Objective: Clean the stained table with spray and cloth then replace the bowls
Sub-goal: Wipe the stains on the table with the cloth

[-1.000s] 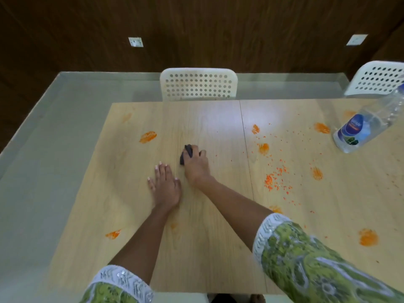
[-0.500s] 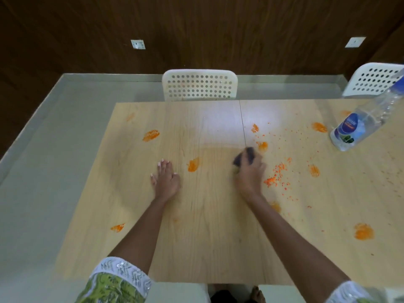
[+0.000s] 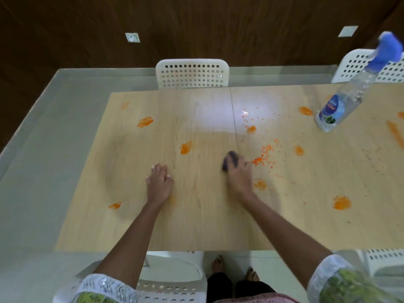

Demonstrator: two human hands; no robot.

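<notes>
Bench (image 3: 196,215): pale wood-grain laminate, smooth, semi-gloss, with a bright light reflection at the far centre. Orange stains (image 3: 185,148): matt, smeared. Spray bottle (image 3: 341,101): clear glossy plastic, blue plastic trigger head. Chair (image 3: 192,73): white perforated plastic. Wall (image 3: 196,25): dark wood panelling.

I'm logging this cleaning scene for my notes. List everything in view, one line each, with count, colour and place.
table: one, light wood, centre of view
stains: about ten, orange smears, scattered over the table
crumbs: many, orange, right of the centre seam
spray bottle: one, clear with blue trigger, standing at the far right of the table
cloth: one, dark, on the table under the right hand
chairs: four partly seen, white, perforated, around the table
wall sockets: two, white, on the dark wooden wall
left hand: flat on the table
right hand: holds the cloth, blurred
</notes>
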